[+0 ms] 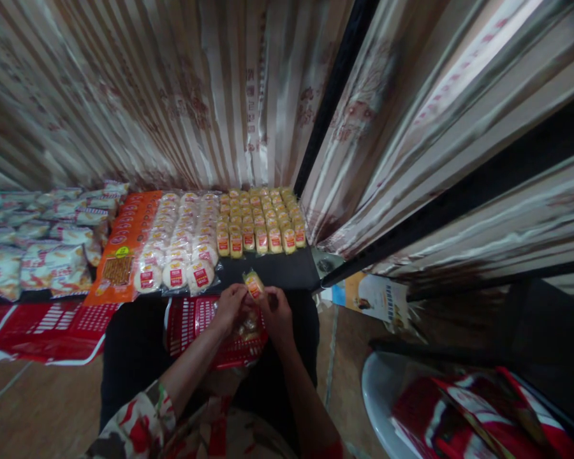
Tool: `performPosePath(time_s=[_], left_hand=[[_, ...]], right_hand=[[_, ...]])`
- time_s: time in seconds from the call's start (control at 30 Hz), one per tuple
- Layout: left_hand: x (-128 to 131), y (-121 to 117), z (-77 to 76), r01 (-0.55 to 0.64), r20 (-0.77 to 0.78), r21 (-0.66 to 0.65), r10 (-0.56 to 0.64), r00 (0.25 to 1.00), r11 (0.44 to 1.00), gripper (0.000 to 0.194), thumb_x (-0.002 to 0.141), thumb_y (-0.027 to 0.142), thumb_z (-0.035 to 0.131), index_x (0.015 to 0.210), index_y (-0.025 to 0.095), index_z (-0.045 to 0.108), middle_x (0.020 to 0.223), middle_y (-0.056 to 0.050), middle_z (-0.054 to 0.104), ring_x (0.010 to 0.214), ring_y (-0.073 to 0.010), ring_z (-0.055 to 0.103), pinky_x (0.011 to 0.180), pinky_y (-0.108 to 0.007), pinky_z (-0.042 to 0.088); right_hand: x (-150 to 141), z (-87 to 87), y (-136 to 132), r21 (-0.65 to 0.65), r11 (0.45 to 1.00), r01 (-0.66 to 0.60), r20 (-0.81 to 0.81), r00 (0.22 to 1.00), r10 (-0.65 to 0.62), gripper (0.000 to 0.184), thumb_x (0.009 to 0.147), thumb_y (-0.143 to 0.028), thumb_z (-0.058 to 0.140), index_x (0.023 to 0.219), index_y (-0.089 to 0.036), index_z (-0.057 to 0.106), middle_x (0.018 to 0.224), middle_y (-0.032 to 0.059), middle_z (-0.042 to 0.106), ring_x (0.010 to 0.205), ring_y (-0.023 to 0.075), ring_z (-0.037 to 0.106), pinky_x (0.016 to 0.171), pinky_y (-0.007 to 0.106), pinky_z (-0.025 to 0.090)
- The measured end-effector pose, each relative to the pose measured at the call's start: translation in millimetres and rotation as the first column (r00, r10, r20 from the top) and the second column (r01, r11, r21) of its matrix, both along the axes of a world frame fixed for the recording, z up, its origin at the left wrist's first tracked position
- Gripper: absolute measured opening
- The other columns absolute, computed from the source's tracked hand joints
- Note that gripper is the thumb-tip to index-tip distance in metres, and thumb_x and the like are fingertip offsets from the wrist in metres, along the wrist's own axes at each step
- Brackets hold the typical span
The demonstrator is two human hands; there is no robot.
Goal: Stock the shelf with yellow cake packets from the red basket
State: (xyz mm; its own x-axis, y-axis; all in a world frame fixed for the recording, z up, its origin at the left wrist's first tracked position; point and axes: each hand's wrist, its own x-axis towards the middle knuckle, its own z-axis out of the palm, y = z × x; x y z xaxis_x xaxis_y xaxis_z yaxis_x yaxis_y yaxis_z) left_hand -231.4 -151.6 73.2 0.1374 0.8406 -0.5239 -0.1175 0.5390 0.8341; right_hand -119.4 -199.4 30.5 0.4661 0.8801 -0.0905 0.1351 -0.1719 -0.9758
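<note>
Between my two hands is a small yellow wrapped cake (254, 284) with a red label, held just off the shelf's front edge. My left hand (233, 305) pinches its left side, and my right hand (275, 312) grips the right side. Below them a red basket (191, 325) sits between my legs with a few wrapped pieces (249, 326) inside, partly hidden by my hands. Ahead, rows of similar yellow wrapped cakes (261, 239) stand on the dark shelf (272, 268).
Left of the yellow rows lie round white packets (175, 274), an orange bag (119, 255) and many white snack bags (57, 264). Another red basket (62, 328) is below the shelf. Black posts (335, 95) and a curtain rise behind. A pale tub (382, 395) stands right.
</note>
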Motion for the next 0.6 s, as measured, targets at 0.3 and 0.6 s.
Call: performPosePath(time_s=[0.3,0.6], left_hand=[[10,-6,1.7,-0.017,0.039,-0.024,0.017,0.999,1.000,0.046,0.064,0.048,0.072,0.093,0.015,0.058,0.070,0.001,0.063,0.057,-0.0109,0.060,0.051,-0.021,0.045],[4,-7,-6.2,-0.078,0.080,-0.027,0.079,0.994,0.997,0.043,0.061,0.037,0.072,0.095,0.016,0.058,0.073,0.001,0.064,0.060,-0.0112,0.059,0.057,-0.022,0.046]], right_hand=[[0,9.7,-3,0.064,0.998,-0.008,0.107,0.994,0.001,0.019,0.081,-0.033,0.054,0.093,-0.020,0.061,0.097,0.0059,0.062,0.088,0.0169,0.061,0.080,0.031,0.050],[-10,15.6,-6,0.194,0.975,-0.109,0.183,0.980,0.073,0.013,0.084,-0.027,0.053,0.086,-0.020,0.064,0.100,0.0075,0.064,0.095,0.0171,0.060,0.084,0.032,0.049]])
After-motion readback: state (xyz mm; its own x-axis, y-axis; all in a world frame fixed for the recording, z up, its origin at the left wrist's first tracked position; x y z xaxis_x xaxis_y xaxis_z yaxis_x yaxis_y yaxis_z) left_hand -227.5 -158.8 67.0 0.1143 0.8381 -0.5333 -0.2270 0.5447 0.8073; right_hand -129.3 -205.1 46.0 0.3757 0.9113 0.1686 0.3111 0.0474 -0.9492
